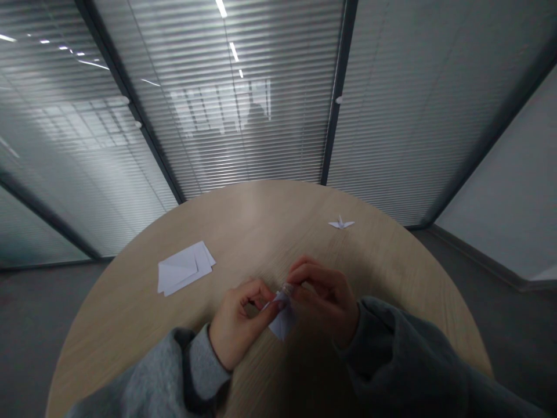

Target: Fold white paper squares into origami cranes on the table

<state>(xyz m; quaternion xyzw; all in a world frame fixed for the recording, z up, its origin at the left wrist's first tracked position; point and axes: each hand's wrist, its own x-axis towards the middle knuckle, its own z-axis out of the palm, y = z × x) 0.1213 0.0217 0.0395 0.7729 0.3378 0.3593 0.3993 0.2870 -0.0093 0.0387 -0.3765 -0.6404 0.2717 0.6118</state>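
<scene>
Head-worn view from above the round wooden table (243, 232), facing forward and down.

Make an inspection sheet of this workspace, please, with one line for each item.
surface: round wooden table, pale grain
job's things: folded paper, white, pinched between both hands
clutter: paper sheets in a loose stack left of the hands; paper crane farther across the table
hands: left hand and right hand both on the folded paper
cables: nothing seen
surroundings: glass partition beyond the table, grey floor around it
</scene>
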